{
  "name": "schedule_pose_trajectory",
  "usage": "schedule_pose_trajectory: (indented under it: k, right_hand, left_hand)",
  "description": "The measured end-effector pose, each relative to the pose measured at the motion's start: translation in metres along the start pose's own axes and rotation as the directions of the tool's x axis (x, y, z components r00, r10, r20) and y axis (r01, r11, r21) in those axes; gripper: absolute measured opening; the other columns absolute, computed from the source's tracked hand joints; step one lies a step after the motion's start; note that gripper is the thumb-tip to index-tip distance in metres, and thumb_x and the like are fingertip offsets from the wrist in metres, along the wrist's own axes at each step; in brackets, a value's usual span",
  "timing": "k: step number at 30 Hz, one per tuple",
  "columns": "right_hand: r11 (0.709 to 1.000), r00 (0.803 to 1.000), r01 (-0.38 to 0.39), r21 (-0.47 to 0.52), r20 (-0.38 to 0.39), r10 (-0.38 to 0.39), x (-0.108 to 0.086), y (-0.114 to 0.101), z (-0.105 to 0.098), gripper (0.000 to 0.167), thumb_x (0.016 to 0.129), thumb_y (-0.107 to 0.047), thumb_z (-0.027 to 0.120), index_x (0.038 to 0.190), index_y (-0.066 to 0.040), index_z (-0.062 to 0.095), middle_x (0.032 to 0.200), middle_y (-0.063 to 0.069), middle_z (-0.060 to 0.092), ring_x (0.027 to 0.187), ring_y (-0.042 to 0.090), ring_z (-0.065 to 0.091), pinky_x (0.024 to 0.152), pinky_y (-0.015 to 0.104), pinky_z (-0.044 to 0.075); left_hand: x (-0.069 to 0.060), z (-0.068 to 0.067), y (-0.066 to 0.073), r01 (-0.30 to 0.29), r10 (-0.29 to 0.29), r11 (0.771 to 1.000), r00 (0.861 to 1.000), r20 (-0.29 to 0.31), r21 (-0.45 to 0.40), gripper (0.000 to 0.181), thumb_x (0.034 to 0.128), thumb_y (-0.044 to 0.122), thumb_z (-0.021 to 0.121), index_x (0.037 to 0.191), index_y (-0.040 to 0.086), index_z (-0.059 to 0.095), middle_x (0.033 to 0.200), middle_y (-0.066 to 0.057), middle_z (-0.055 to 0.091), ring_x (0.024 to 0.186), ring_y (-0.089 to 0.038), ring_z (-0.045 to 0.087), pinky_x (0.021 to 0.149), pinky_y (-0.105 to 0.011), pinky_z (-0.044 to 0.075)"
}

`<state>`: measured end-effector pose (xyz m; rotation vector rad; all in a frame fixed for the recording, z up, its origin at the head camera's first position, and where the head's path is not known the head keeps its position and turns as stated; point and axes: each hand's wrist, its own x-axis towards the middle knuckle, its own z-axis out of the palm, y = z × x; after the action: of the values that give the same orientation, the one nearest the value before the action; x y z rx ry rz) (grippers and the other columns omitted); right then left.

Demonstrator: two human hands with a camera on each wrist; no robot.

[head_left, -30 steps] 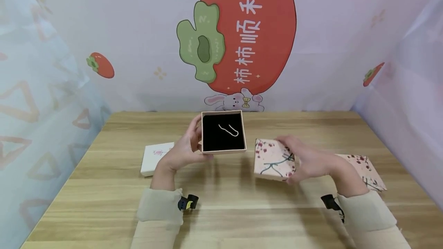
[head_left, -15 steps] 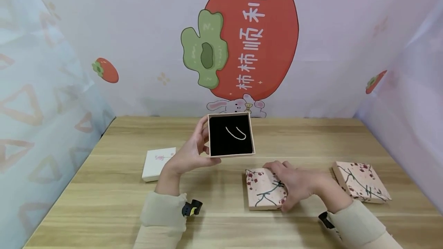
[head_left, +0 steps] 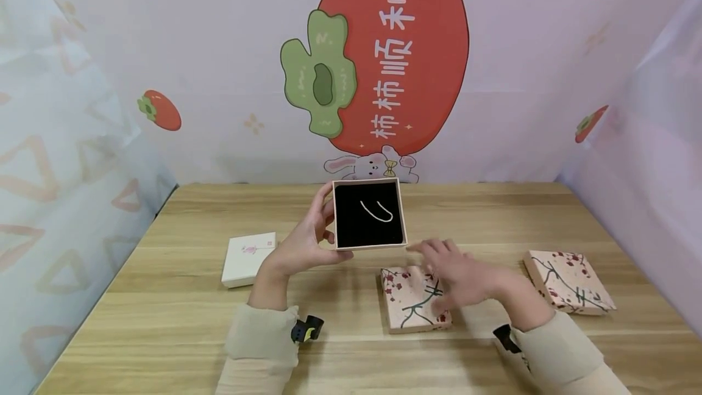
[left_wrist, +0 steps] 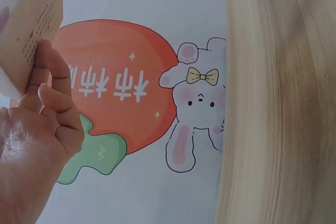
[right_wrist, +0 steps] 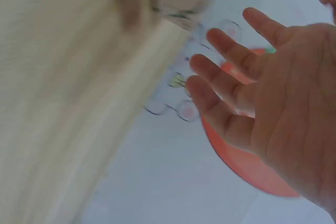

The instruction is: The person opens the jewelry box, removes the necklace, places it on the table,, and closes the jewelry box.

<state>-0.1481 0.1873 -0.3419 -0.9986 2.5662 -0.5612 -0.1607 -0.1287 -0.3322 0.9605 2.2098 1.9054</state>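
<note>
My left hand (head_left: 307, 242) grips a square jewellery box base (head_left: 351, 231) by its left side, raised and tilted so its black lining faces me. On that lining lies a thin, pale chain (head_left: 384, 220), bent in a U. In the left wrist view, fingers (left_wrist: 52, 72) press the box's printed outer face (left_wrist: 34, 22). A pink floral box lid (head_left: 408, 306) rests on the table, lower and right of the base. Just above its right side hovers my right hand (head_left: 463, 273), somewhat blurred, fingers spread; the right wrist view shows nothing in its palm (right_wrist: 294, 98).
A white box (head_left: 247, 259) with a pink flower print lies left of my left forearm. Another pink floral box (head_left: 573, 284) lies at the right. Behind the wooden table (head_left: 477, 212) rises a printed backdrop (head_left: 510, 78).
The floral lid went from my right hand down onto the table, and the right hand has let go and lifted slightly. My left hand has shifted the box base a little right.
</note>
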Motion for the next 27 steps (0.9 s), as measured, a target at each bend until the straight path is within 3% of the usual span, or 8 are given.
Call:
schedule_pose_trajectory:
  k: [3, 7, 9, 13, 16, 19, 22, 27]
  right_hand:
    - [0.995, 0.979, 0.084, 0.049, -0.189, -0.073, 0.003, -0.006, -0.017, 0.067, 0.090, -0.012, 0.067, 0.148, -0.005, 0.034, 0.150, 0.016, 0.037, 0.136, 0.040, 0.036, 0.105, 0.069, 0.035]
    - [0.975, 0.914, 0.164, 0.149, -0.395, -0.093, 0.010, -0.020, -0.036, 0.044, 0.101, -0.011, 0.054, 0.142, -0.005, 0.040, 0.144, 0.012, 0.045, 0.130, 0.031, 0.045, 0.099, 0.054, 0.044]
    - [0.961, 0.877, 0.193, 0.200, -0.474, -0.077, 0.015, -0.028, -0.041, 0.035, 0.103, -0.010, 0.049, 0.137, -0.006, 0.044, 0.140, 0.010, 0.049, 0.124, 0.027, 0.048, 0.091, 0.045, 0.046]
    - [0.940, 0.780, 0.249, 0.232, -0.624, -0.053, 0.026, -0.041, -0.043, 0.025, 0.103, -0.006, 0.047, 0.127, -0.005, 0.053, 0.128, 0.009, 0.057, 0.117, 0.023, 0.054, 0.079, 0.030, 0.050]
    - [0.933, 0.729, 0.273, 0.234, -0.683, -0.042, 0.031, -0.048, -0.041, 0.025, 0.101, -0.004, 0.051, 0.125, -0.005, 0.057, 0.127, 0.008, 0.058, 0.117, 0.023, 0.055, 0.077, 0.030, 0.053]
    - [0.933, 0.727, 0.270, 0.237, -0.686, -0.037, 0.035, -0.054, -0.039, 0.027, 0.101, -0.007, 0.054, 0.127, -0.007, 0.058, 0.135, 0.009, 0.053, 0.121, 0.026, 0.053, 0.079, 0.039, 0.056]
    - [0.940, 0.756, 0.246, 0.237, -0.654, -0.033, 0.038, -0.058, -0.035, 0.028, 0.101, -0.010, 0.054, 0.129, -0.008, 0.057, 0.144, 0.011, 0.047, 0.125, 0.031, 0.051, 0.082, 0.049, 0.057]
    - [0.967, 0.795, 0.174, 0.185, -0.606, -0.027, 0.042, -0.063, -0.031, 0.036, 0.101, -0.011, 0.054, 0.137, -0.010, 0.052, 0.144, 0.009, 0.050, 0.115, 0.030, 0.057, 0.081, 0.048, 0.057]
  left_hand:
    - [0.000, 0.000, 0.001, -0.002, 0.002, 1.000, 1.000, -0.004, -0.001, 0.110, 0.0719, -0.008, 0.077, 0.155, 0.016, 0.010, 0.145, -0.012, 0.048, 0.112, -0.021, 0.053, 0.070, -0.033, 0.048]
    - [0.000, 0.001, 0.001, 0.015, -0.015, 1.000, 1.000, -0.009, -0.003, 0.111, 0.0714, -0.008, 0.078, 0.155, 0.019, 0.010, 0.147, -0.010, 0.047, 0.115, -0.020, 0.052, 0.070, -0.035, 0.047]
    - [0.000, 0.002, 0.000, 0.022, -0.023, 1.000, 1.000, -0.012, -0.010, 0.111, 0.0714, -0.008, 0.078, 0.155, 0.021, 0.010, 0.148, -0.009, 0.046, 0.117, -0.020, 0.051, 0.071, -0.034, 0.047]
    - [0.000, 0.003, -0.001, 0.015, -0.016, 1.000, 1.000, -0.018, -0.026, 0.111, 0.0712, -0.008, 0.078, 0.154, 0.023, 0.012, 0.149, -0.010, 0.045, 0.119, -0.021, 0.050, 0.071, -0.029, 0.048]
    - [0.000, 0.003, -0.002, 0.011, -0.011, 1.000, 1.000, -0.022, -0.029, 0.111, 0.0712, -0.008, 0.078, 0.154, 0.024, 0.012, 0.148, -0.010, 0.046, 0.119, -0.022, 0.051, 0.071, -0.028, 0.048]
    - [-0.001, 0.002, -0.004, 0.012, -0.013, 1.000, 1.000, -0.024, -0.026, 0.111, 0.0715, -0.009, 0.078, 0.154, 0.023, 0.012, 0.149, -0.010, 0.046, 0.119, -0.021, 0.051, 0.071, -0.028, 0.049]
    - [-0.001, 0.002, -0.004, 0.010, -0.010, 1.000, 1.000, -0.023, -0.026, 0.111, 0.0714, -0.009, 0.077, 0.155, 0.019, 0.010, 0.148, -0.011, 0.046, 0.117, -0.021, 0.051, 0.071, -0.028, 0.048]
    - [0.000, 0.004, -0.004, 0.013, -0.013, 1.000, 1.000, -0.017, -0.016, 0.110, 0.0729, -0.007, 0.077, 0.155, 0.018, 0.009, 0.146, -0.013, 0.048, 0.114, -0.021, 0.051, 0.070, -0.029, 0.046]
